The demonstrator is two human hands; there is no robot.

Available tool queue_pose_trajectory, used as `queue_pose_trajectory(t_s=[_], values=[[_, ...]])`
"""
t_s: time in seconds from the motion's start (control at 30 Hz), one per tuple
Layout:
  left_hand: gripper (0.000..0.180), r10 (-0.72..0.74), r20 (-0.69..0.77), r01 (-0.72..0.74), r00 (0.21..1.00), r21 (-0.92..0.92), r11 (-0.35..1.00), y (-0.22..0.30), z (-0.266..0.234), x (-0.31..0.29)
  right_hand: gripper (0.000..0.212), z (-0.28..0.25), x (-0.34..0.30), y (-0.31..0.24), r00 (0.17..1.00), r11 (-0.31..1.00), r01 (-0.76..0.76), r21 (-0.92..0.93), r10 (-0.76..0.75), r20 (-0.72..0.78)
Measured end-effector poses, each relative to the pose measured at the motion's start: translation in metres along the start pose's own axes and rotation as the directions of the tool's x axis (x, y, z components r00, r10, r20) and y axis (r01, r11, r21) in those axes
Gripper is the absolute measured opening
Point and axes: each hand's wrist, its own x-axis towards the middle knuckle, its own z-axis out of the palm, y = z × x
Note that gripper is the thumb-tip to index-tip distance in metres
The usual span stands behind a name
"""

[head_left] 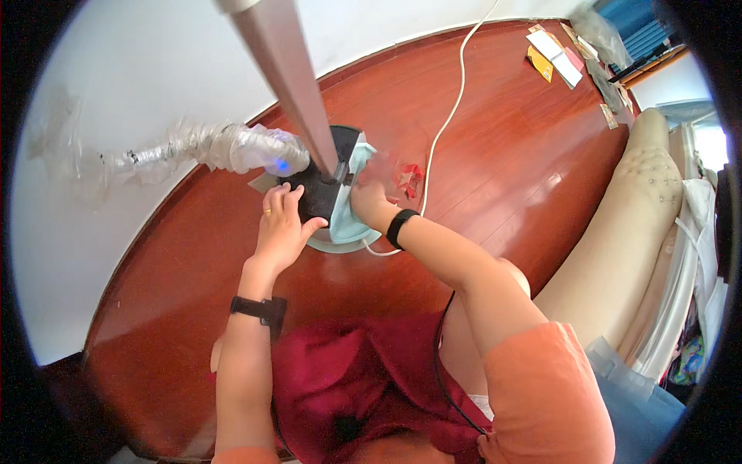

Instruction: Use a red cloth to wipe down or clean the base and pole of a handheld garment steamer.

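1. The work centres on a base unit with a black top (pixel 318 199) and a pale-blue lower body (pixel 352 230); it sits on the reddish wooden floor (pixel 510 147), near the white wall (pixel 154 69), with a metal pole (pixel 290 85) rising from its black top

2. The left hand (pixel 282 228) lies against the near left part of the black top, fingers spread and thumb set apart toward the front edge; it looks more like bracing than gripping

3. The right hand (pixel 373 193) is at the right side of the base, over the pale-blue body; its fingers are blurred, so I cannot tell whether they are spread, pressed together or pinching anything

4. A wrinkled, clear-plastic-covered tube (pixel 239 147) reaches the base from the left, with a small blue light (pixel 281 165) near its end; a white cord (pixel 462 66) runs over the floor on the right, and a red wrapper (pixel 408 179) lies just beyond the right hand

5. My judgement is that the step in hand is handling the pale-blue side of the base while the left hand steadies the black top

6. The next move seems to call for firm, even bracing on the left, controlled contact on the right, and care not to tip the pole or snag the cord
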Motion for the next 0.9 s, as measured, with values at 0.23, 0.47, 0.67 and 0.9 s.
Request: queue_pose_trajectory(t_s=[0.23, 0.47, 0.67, 0.9], values=[[0.067, -0.058, 0.112, 0.051, 0.992, 0.065, 0.997, 0.006, -0.011, 0.002, 0.024, -0.027, -0.016, 0.049, 0.931, 0.898, 0.343, 0.274, -0.287, -0.225], [0.071, -0.148, 0.278, 0.104, 0.949, 0.165, 0.981, 0.013, -0.029, 0.011, 0.018, -0.071, -0.017, 0.119, 0.926, 0.134, 0.044, 0.99, -0.377, 0.01], [0.072, -0.196, 0.378, 0.138, 0.905, 0.174, 0.975, 0.011, -0.033, 0.012, 0.038, -0.071, -0.017, 0.152, 0.943, -0.677, -0.231, 0.699, -0.332, -0.01], [0.074, -0.103, 0.449, 0.025, 0.888, 0.176, 0.984, 0.014, -0.044, 0.023, 0.015, -0.096, -0.028, 0.156, 0.972, -0.559, 0.18, 0.809, -0.024, -0.233]])
